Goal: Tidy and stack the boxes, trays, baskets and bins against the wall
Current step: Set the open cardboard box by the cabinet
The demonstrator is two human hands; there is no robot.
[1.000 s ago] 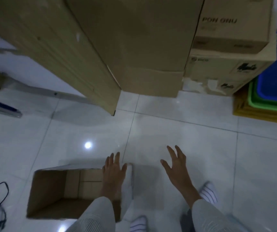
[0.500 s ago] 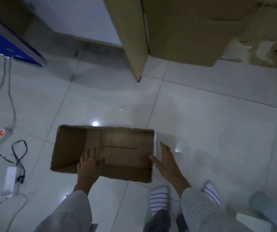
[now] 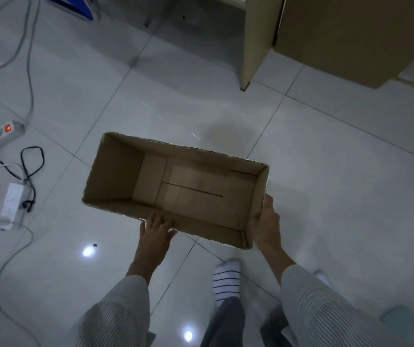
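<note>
An open-topped brown cardboard box (image 3: 115, 176) with nothing inside is in the middle of the view, above the white tiled floor. My left hand (image 3: 156, 231) grips its near long wall, fingers over the rim and inside the box. My right hand (image 3: 266, 222) holds the right end wall near the front corner, the thumb inside and the fingers hidden behind the cardboard. Large brown cartons (image 3: 346, 33) stand at the top right.
A power strip with a lit red switch (image 3: 6, 132), a white adapter block (image 3: 13, 201) and loose cables (image 3: 29, 71) lie on the floor at the left. A blue-edged object (image 3: 75, 7) sits at the top left. My striped-socked foot (image 3: 226, 279) is below the box.
Both hands reached down to the box and took hold of it. The box now sits higher and larger in view, turned slightly. The camera has tilted down and left.
</note>
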